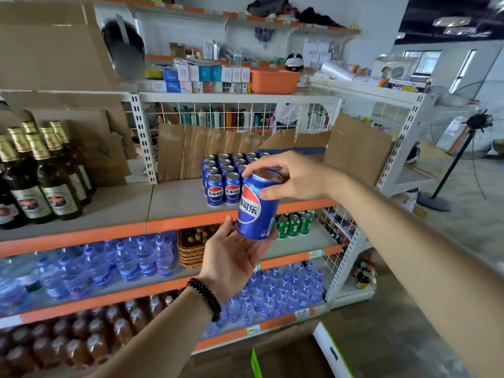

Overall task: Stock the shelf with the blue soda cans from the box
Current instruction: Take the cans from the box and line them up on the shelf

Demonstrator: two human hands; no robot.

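Beer bottles (pixel 41 181), green cans (pixel 293 225), water bottles (pixel 131 260) stand shelved.

Head view, close (angled down) toward shelf (pixel 191 197)
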